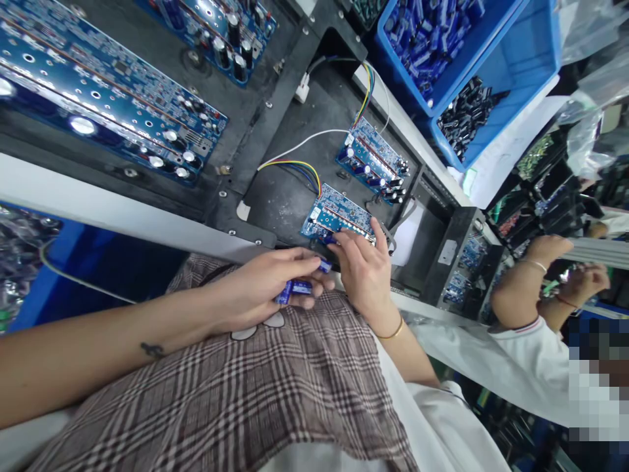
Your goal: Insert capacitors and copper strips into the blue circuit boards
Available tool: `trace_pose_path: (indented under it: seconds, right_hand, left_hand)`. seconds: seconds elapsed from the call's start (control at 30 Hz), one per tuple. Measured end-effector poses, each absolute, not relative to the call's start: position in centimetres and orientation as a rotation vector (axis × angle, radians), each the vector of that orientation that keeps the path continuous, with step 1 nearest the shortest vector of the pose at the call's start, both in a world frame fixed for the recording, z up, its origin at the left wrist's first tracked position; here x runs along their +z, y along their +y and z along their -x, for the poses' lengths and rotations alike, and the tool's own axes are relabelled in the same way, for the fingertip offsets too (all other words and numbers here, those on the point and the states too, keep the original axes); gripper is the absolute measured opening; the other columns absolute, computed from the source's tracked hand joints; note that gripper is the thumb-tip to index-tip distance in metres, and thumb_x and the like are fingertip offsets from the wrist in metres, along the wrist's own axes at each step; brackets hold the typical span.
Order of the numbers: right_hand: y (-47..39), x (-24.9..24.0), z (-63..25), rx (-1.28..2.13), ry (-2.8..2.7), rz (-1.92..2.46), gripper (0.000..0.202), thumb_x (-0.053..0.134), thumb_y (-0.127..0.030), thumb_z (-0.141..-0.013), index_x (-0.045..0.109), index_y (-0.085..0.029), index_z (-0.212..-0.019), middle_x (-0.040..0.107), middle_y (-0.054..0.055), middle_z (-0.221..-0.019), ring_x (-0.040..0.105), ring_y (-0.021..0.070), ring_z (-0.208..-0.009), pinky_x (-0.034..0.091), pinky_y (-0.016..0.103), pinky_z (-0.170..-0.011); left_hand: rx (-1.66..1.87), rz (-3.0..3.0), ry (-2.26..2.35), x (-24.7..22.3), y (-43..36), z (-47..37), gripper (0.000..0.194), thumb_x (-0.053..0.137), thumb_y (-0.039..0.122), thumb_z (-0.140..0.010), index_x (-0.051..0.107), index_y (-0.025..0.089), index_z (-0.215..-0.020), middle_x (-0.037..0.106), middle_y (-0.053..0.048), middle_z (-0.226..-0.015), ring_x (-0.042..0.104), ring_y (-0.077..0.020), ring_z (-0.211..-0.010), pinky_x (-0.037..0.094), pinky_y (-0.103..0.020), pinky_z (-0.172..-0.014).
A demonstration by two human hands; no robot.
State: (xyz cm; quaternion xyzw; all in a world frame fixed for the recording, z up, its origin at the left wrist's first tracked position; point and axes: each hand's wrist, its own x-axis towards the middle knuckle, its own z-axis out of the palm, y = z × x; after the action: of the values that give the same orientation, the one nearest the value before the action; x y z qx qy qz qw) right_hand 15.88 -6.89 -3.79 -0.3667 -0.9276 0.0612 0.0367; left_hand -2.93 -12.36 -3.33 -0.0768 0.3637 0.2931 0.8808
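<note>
My left hand (268, 285) is closed loosely around three blue cylindrical capacitors; one capacitor (301, 287) lies across the fingers and another sticks out by the thumb. Just to its right, my right hand (363, 265) bends over the near edge of a blue circuit board (339, 208). Its fingertips pinch a blue capacitor at that edge, partly hidden by the fingers. Yellow, red and blue wires run from the board's left end. Beyond it lies a second blue circuit board (376, 157), with capacitors standing along its near edge.
A blue bin (528, 72) at the back holds blue capacitors and smaller black ones in separate compartments. Larger boards (132, 85) sit in a black fixture on the left. At the right, another person's hands (550, 252) are near trays of small parts.
</note>
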Motion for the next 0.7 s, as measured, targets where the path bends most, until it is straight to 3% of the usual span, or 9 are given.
trace_pose_path:
  seconds: [0.1,0.27,0.43,0.5,0.6,0.7]
  right_hand:
    - [-6.8,-3.0,-15.8,0.253,-2.837,1.024,0.019,0.053,-0.024,-0.098,0.064,-0.022,-0.113,0.075,0.003,-0.102,0.068,0.018,-0.109,0.03,0.055,-0.121]
    - [-7.4,-0.2,-14.4,0.554,-2.742,1.119,0.021,0.058,-0.029,-0.096,0.064,-0.023,-0.115,0.075,0.001,-0.107,0.068,0.015,-0.106,0.032,0.048,-0.12]
    - [-6.9,-2.0,-13.2,0.388,-2.756,1.188,0.016,0.055,-0.029,-0.097,0.067,-0.024,-0.106,0.074,0.001,-0.102,0.067,0.0157,-0.101,0.032,0.047,-0.118]
    - [-6.4,-3.3,-13.0,0.358,-2.78,1.164,0.016,0.054,-0.03,-0.097,0.068,-0.025,-0.105,0.074,0.001,-0.101,0.067,0.0165,-0.1,0.032,0.047,-0.117]
    - [-6.1,-4.4,-12.9,0.329,-2.79,1.137,0.018,0.053,-0.029,-0.098,0.068,-0.025,-0.106,0.073,0.002,-0.101,0.067,0.0166,-0.097,0.034,0.047,-0.115]
    - [-6.2,-4.4,-12.9,0.262,-2.804,1.087,0.019,0.052,-0.028,-0.098,0.068,-0.024,-0.106,0.073,0.002,-0.1,0.067,0.0164,-0.094,0.036,0.046,-0.114]
  left_hand:
    - [0.629,0.201,0.787,-3.2,-12.4,3.0,0.015,0.052,0.015,-0.095,0.059,0.011,-0.082,0.068,-0.009,-0.084,0.064,-0.0145,-0.073,0.051,-0.023,-0.061]
    - [0.709,0.224,0.71,-3.0,-12.8,3.2,0.019,0.053,0.021,-0.097,0.057,0.012,-0.08,0.054,0.0,-0.068,0.049,-0.0076,-0.055,0.039,-0.017,-0.047]
    - [0.716,0.246,0.723,-3.2,-13.2,3.5,0.012,0.052,0.016,-0.094,0.061,0.011,-0.089,0.064,-0.007,-0.085,0.064,-0.0163,-0.076,0.057,-0.033,-0.073]
    - [0.687,0.211,0.697,-3.4,-13.3,3.6,0.008,0.056,0.016,-0.091,0.062,0.011,-0.088,0.064,-0.008,-0.085,0.065,-0.0181,-0.075,0.058,-0.034,-0.068]
    - [0.632,0.135,0.652,-3.6,-13.5,3.8,0.009,0.06,0.02,-0.088,0.062,0.012,-0.087,0.058,-0.004,-0.076,0.055,-0.0116,-0.06,0.045,-0.019,-0.045]
    - [0.59,0.116,0.615,-3.8,-13.6,4.0,0.01,0.059,0.021,-0.087,0.062,0.012,-0.085,0.052,-0.001,-0.073,0.041,-0.0052,-0.049,0.025,-0.013,-0.036]
